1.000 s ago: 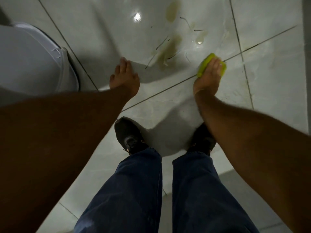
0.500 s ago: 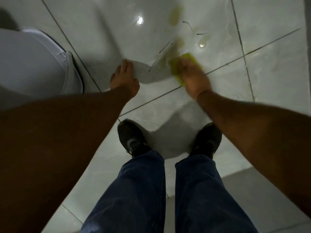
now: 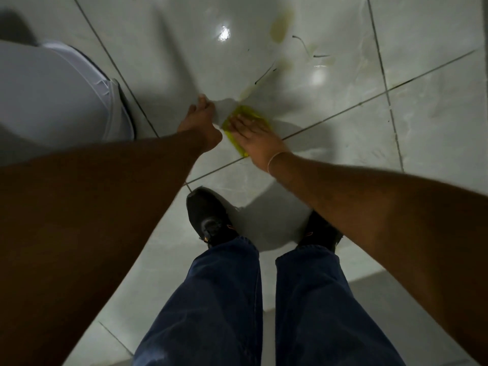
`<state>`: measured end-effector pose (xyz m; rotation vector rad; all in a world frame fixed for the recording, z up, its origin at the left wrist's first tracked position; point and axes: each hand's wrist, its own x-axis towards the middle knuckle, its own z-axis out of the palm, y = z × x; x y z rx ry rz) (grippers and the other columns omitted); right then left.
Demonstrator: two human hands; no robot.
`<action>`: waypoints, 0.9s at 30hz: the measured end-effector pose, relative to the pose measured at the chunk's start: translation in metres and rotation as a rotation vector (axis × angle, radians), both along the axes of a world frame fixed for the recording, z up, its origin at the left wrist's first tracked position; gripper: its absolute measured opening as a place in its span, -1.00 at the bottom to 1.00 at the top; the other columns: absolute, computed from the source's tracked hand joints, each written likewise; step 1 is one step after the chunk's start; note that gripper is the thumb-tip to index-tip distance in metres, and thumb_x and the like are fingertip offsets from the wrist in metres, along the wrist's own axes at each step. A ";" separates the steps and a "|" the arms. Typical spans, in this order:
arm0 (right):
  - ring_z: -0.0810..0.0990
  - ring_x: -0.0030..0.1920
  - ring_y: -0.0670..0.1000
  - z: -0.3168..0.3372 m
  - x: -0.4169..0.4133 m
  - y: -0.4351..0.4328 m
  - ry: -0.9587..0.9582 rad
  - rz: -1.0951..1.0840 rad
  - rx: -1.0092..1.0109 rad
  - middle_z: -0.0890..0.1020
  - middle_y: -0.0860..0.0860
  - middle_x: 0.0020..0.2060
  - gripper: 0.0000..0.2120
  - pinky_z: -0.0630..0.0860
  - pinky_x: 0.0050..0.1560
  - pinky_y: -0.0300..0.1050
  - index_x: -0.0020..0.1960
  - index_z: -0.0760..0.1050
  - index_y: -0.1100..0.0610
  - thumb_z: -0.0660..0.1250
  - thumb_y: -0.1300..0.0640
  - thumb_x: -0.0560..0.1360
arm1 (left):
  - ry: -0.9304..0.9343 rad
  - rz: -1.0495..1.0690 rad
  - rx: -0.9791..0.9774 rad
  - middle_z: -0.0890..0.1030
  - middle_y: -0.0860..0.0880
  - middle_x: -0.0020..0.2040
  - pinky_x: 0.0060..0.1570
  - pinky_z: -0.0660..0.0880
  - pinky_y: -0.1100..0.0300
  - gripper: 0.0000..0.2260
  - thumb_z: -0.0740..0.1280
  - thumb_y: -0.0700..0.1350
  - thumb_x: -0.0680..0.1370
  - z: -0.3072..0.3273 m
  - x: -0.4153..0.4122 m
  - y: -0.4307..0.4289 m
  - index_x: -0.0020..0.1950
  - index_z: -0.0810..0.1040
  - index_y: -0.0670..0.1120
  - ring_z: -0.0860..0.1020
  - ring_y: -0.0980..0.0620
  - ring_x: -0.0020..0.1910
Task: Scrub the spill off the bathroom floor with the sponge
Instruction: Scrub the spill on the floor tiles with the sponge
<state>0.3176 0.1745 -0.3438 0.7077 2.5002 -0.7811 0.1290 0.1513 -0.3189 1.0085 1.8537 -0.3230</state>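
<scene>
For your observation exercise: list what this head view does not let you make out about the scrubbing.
Head view:
- Most of the sponge: covered by the right hand.
- Left hand palm: faces down.
- Spill: top edge crops it.
- Toilet: left edge cuts it.

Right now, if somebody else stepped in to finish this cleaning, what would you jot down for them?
Right hand: pressed flat on the yellow sponge, which lies on the floor tile.
Left hand: empty, braced on the floor beside the sponge.
Done: cannot tell.
Left: yellowish spill patches and dark streaks farther out, untouched; scrub outward to them.
</scene>
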 end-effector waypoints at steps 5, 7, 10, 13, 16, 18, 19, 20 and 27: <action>0.12 0.66 0.25 -0.007 0.035 0.056 0.040 0.117 0.105 0.16 0.19 0.65 -0.41 0.04 0.67 0.19 0.67 0.09 0.16 -0.02 0.27 0.64 | -0.046 -0.036 -0.044 -0.16 -0.04 0.73 0.65 0.12 -0.07 -0.19 0.32 -0.18 0.57 -0.004 -0.007 -0.002 0.74 -0.04 -0.01 -0.02 -0.18 0.71; 0.18 0.64 0.31 -0.005 0.053 0.084 0.021 -0.101 0.174 0.23 0.26 0.62 -0.42 0.03 0.68 0.18 0.64 0.16 0.25 0.14 0.38 0.64 | -0.057 -0.037 -0.052 -0.19 -0.04 0.73 0.65 0.10 -0.07 -0.18 0.31 -0.19 0.58 -0.005 -0.007 -0.002 0.74 -0.06 -0.02 -0.07 -0.17 0.71; 0.08 0.67 0.22 -0.001 0.063 0.105 -0.136 -0.458 0.244 0.12 0.19 0.66 -0.35 -0.05 0.70 0.06 0.67 0.04 0.24 0.17 0.38 0.63 | -0.051 -0.014 -0.059 -0.21 -0.04 0.73 0.65 0.10 -0.08 -0.17 0.30 -0.20 0.58 -0.004 -0.003 0.000 0.73 -0.10 -0.02 -0.09 -0.18 0.71; 0.13 0.65 0.23 0.001 0.033 0.101 -0.199 -0.669 0.235 0.17 0.22 0.65 -0.40 -0.05 0.70 0.08 0.66 0.05 0.27 0.12 0.18 0.67 | -0.052 -0.022 -0.075 -0.21 -0.05 0.73 0.65 0.09 -0.08 -0.17 0.31 -0.19 0.57 -0.004 -0.001 0.004 0.73 -0.09 -0.03 -0.09 -0.18 0.71; 0.24 0.60 0.25 0.002 0.007 0.068 -0.146 -0.657 0.240 0.29 0.24 0.59 -0.42 0.09 0.67 0.14 0.63 0.16 0.27 0.18 0.26 0.63 | -0.038 -0.071 -0.090 -0.21 -0.05 0.73 0.66 0.06 -0.08 -0.18 0.29 -0.18 0.56 -0.005 -0.005 0.005 0.73 -0.07 -0.03 -0.11 -0.17 0.71; 0.15 0.65 0.25 0.003 0.014 0.038 -0.049 -0.376 0.148 0.21 0.22 0.64 -0.37 0.06 0.68 0.15 0.65 0.12 0.24 0.20 0.32 0.62 | -0.044 -0.102 -0.102 -0.22 -0.04 0.73 0.66 0.04 -0.09 -0.18 0.28 -0.19 0.55 -0.007 -0.007 0.006 0.73 -0.08 -0.04 -0.14 -0.16 0.71; 0.10 0.67 0.22 0.003 0.025 0.029 -0.020 -0.186 0.111 0.16 0.18 0.66 -0.35 0.04 0.68 0.14 0.67 0.09 0.20 0.18 0.32 0.62 | -0.050 -0.106 -0.114 -0.23 -0.04 0.72 0.66 0.05 -0.10 -0.17 0.28 -0.19 0.55 -0.007 -0.009 0.007 0.73 -0.09 -0.03 -0.15 -0.16 0.71; 0.08 0.68 0.18 0.002 0.038 0.028 -0.001 -0.004 0.082 0.12 0.13 0.67 -0.33 0.04 0.68 0.12 0.68 0.06 0.16 0.16 0.32 0.62 | -0.057 -0.105 -0.125 -0.24 -0.05 0.72 0.66 0.05 -0.11 -0.16 0.29 -0.19 0.55 -0.007 -0.010 0.007 0.73 -0.10 -0.03 -0.16 -0.17 0.71; 0.15 0.65 0.27 -0.006 0.058 0.117 -0.107 -0.311 0.244 0.17 0.20 0.65 -0.41 0.07 0.68 0.11 0.66 0.08 0.16 0.14 0.27 0.67 | -0.031 -0.122 -0.114 -0.24 -0.03 0.72 0.64 0.09 -0.18 -0.16 0.29 -0.17 0.55 -0.007 -0.006 0.004 0.73 -0.10 -0.02 -0.15 -0.17 0.71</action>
